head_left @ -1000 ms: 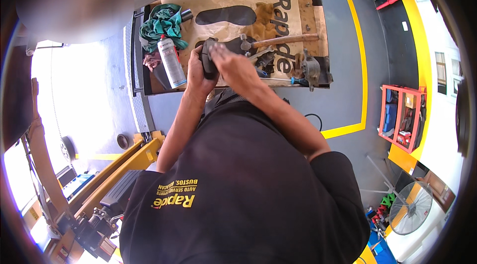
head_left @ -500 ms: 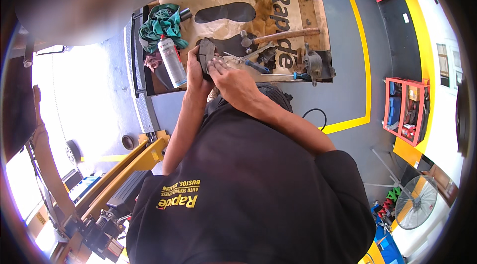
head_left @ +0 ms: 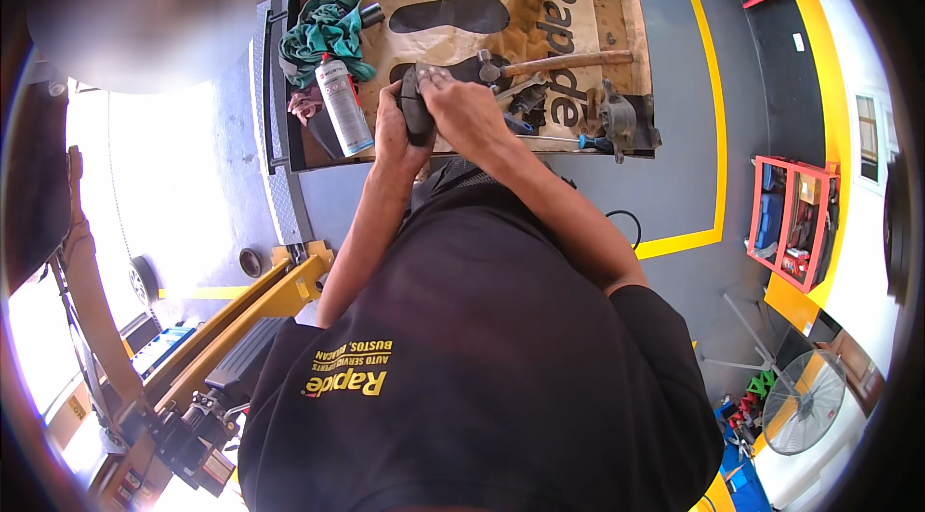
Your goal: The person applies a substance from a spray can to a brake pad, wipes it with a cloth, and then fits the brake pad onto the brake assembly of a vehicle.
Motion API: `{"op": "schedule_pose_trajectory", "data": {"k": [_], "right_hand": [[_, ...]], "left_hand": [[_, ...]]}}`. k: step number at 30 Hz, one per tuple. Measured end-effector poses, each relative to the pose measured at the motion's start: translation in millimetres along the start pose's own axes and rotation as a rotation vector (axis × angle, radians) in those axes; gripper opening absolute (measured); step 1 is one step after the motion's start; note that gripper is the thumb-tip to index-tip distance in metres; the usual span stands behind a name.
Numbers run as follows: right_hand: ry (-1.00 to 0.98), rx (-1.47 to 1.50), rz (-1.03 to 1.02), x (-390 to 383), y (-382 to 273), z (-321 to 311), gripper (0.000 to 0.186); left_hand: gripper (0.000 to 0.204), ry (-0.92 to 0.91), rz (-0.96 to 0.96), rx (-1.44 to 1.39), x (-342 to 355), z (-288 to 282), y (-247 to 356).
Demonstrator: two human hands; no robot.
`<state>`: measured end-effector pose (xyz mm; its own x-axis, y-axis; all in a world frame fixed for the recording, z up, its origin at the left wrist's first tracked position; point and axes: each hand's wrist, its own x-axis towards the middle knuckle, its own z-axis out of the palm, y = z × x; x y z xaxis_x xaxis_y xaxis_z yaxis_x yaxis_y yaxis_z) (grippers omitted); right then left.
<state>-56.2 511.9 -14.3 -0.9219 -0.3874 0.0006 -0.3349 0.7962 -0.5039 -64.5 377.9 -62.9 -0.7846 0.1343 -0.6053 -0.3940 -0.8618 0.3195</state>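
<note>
At centre, left hand (head_left: 398, 138) grips a block (head_left: 415, 109); right hand (head_left: 465, 113) touches it, grasp unclear.

blk T-shirt (head_left: 482, 348) | short slvs (head_left: 665, 334) | ylw print (head_left: 347, 383), L chest, w/ thin ylw line | forearms (head_left: 369, 223) bare

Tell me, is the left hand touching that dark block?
Touching. The head view shows the left hand gripping the dark block along its left side.
</note>
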Motion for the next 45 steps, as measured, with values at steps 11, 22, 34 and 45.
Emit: {"op": "schedule_pose_trajectory", "data": {"k": [11, 22, 34, 45], "right_hand": [[0.024, -0.108, -0.078, -22.1, -18.3, -7.7, 0.041], [0.256, -0.126, -0.219, -34.4, -18.2, 15.6, 0.037], [0.229, -0.052, -0.213, -29.3, -7.3, 18.7, 0.045], [0.197, -0.015, -0.205, -25.1, -1.4, 13.3, 0.047]], "left_hand": [[0.035, -0.167, -0.074, 0.002, -0.1, -18.7, 3.5], [0.034, -0.265, -0.083, 0.107, 5.8, -26.1, 13.7], [0.032, -0.251, -0.133, 0.067, 2.6, -14.7, 5.2], [0.036, -0.225, -0.192, 0.054, 6.7, -17.4, 5.4]]}}
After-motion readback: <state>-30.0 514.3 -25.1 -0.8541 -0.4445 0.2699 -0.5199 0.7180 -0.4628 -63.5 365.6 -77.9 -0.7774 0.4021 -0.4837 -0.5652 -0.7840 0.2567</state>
